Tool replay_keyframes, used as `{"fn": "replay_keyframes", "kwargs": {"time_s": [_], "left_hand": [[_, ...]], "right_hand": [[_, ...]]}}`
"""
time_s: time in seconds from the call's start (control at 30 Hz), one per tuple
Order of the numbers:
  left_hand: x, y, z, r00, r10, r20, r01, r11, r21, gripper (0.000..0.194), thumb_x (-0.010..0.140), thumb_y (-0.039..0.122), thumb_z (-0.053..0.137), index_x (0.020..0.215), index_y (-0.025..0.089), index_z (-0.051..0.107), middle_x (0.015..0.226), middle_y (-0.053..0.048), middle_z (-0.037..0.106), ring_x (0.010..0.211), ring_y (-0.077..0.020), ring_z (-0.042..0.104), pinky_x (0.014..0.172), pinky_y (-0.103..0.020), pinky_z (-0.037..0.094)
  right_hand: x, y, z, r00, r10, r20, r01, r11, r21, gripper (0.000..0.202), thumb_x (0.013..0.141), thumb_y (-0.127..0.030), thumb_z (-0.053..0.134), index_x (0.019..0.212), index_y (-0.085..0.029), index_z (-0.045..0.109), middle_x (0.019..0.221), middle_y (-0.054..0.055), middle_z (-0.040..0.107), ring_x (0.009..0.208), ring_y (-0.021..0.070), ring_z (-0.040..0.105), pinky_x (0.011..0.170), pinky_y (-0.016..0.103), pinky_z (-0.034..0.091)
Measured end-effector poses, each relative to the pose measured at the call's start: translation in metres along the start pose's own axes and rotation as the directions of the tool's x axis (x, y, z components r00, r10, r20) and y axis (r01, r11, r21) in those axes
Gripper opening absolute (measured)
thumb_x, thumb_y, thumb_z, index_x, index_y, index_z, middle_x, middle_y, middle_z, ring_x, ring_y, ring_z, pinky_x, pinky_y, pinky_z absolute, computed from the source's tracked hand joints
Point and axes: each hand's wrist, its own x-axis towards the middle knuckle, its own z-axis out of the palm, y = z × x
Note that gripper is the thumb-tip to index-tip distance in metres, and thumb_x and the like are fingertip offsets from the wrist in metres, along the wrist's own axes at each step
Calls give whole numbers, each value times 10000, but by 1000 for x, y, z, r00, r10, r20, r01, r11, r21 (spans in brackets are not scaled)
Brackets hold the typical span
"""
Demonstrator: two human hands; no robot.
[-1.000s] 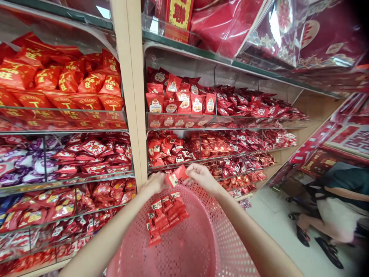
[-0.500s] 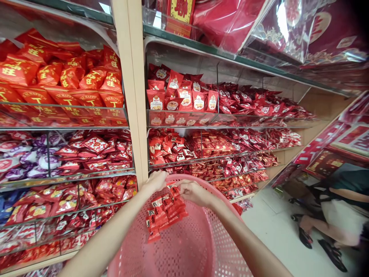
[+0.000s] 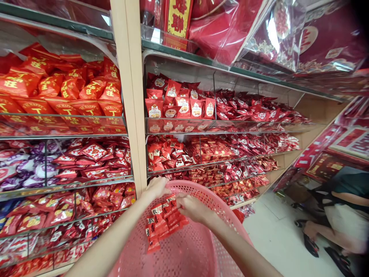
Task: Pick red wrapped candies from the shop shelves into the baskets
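A pink perforated plastic basket (image 3: 198, 188) is in front of me, below the shelves. My left hand (image 3: 157, 188) is closed over its far left rim. Inside, small red snack packets (image 3: 163, 221) with black characters on a pale patch lie lined up in overlapping rows against the left wall. My right hand (image 3: 190, 206) is over the basket, its fingers curled and pressed together at the right end of these packets. They seem to pinch the edge of a packet there; the fingertips are partly hidden.
Shelves with clear fronts hold red packets (image 3: 183, 105), orange-red bags (image 3: 34, 80) and purple-white sweets (image 3: 44, 165). A wooden post (image 3: 135, 115) divides them. Large wrapped red goods (image 3: 219, 30) sit above. A person (image 3: 343, 215) is low down on the right, over the pale floor (image 3: 268, 234).
My right hand has moved slightly down and left, closer to the packets, and its fingers are more curled. The left hand stays on the rim. The view has tilted up a little.
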Motion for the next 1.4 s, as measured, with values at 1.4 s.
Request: {"fn": "replay_keyframes", "kwargs": {"time_s": [1.4], "left_hand": [[2,-10,4,1000,4,-26,-6,998,-61,281,681,404,592,854,184,615,906,-107,672,866,-249,629,684,-268,431]], "right_hand": [[94,-9,-86,793,345,-502,131,708,694,260,776,-366,544,924,-153,560,845,36,617,750,142,580,690,260,447]]}}
